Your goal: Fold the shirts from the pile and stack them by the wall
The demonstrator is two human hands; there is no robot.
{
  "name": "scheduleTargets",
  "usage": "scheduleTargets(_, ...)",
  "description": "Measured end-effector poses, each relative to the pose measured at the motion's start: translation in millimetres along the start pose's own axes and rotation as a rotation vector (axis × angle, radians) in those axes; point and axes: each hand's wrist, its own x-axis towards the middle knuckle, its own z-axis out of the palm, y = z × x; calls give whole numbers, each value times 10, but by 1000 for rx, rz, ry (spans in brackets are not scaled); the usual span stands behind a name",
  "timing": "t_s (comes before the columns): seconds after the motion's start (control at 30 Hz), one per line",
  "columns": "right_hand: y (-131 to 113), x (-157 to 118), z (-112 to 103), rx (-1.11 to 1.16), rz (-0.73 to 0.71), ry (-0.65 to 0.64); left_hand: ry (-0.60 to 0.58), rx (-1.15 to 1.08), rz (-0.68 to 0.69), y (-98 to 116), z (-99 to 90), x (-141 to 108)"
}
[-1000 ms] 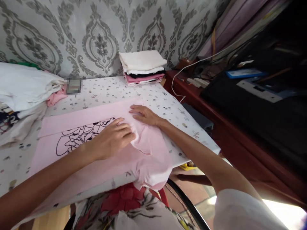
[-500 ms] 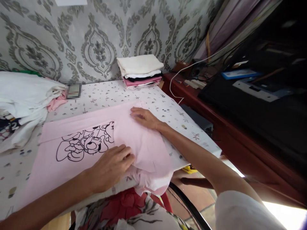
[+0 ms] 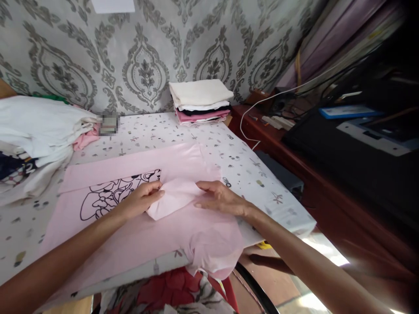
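A pink shirt (image 3: 131, 244) with a black line drawing lies on the patterned white tabletop, one side folded over and a bunched part hanging past the front edge. My left hand (image 3: 142, 200) pinches the left end of a lighter pink flap of the shirt, just right of the drawing. At the flap's right end is my right hand (image 3: 219, 198), thumb and fingers around the fabric edge. The flap is slightly raised between both hands.
A stack of folded clothes (image 3: 201, 100) stands at the back of the table (image 3: 147, 126). Loose clothes (image 3: 42, 126) are heaped at the left, beside a blurred small item (image 3: 109, 124). A dark red desk (image 3: 327, 209) with a white cable borders the right.
My left hand has moved up and now grips the flap. My right hand has come down and closed on its other end. The flap is turned up. The view has shifted slightly left.
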Motion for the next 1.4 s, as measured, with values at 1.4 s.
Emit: scheduleTargets(1.4, 224, 1127, 102, -751, -155, 255, 313, 469, -65, -103, -269, -322)
